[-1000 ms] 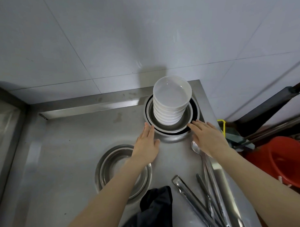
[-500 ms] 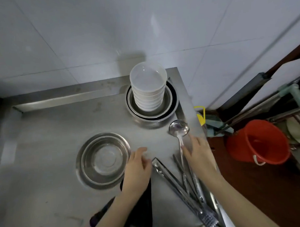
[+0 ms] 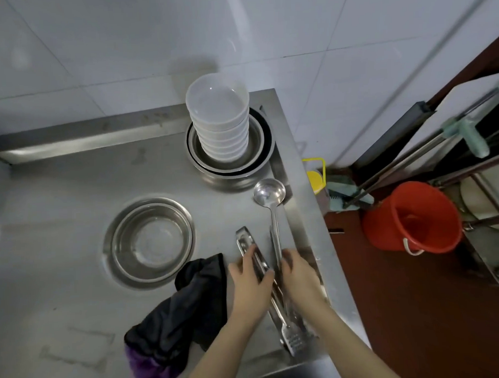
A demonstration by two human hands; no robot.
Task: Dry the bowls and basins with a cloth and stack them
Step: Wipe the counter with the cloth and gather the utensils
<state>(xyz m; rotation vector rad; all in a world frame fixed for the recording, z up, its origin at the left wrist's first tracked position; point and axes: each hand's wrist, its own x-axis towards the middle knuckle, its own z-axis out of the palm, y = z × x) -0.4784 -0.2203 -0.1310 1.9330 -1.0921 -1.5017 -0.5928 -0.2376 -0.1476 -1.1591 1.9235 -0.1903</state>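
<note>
Several white bowls (image 3: 218, 125) stand stacked inside nested steel basins (image 3: 262, 157) at the back of the steel counter (image 3: 59, 195). A single steel basin (image 3: 151, 243) sits alone at mid-counter. A dark cloth with a purple end (image 3: 187, 307) lies crumpled just in front of it. My left hand (image 3: 250, 282) lies over a pair of steel tongs (image 3: 246, 240), fingers and thumb on either side of them. My right hand (image 3: 299, 274) is beside it, fingers curled down onto the handle of a steel ladle (image 3: 269, 191).
More steel utensils (image 3: 290, 337) lie along the counter's right edge under my wrists. On the floor to the right stand a red bucket (image 3: 413, 220), a yellow bottle (image 3: 316, 178) and a metal rack (image 3: 486, 186). White tiled wall behind.
Both hands pulled back from the basin stack toward me. They came together on the tongs and ladle handle. The view shifted right and down.
</note>
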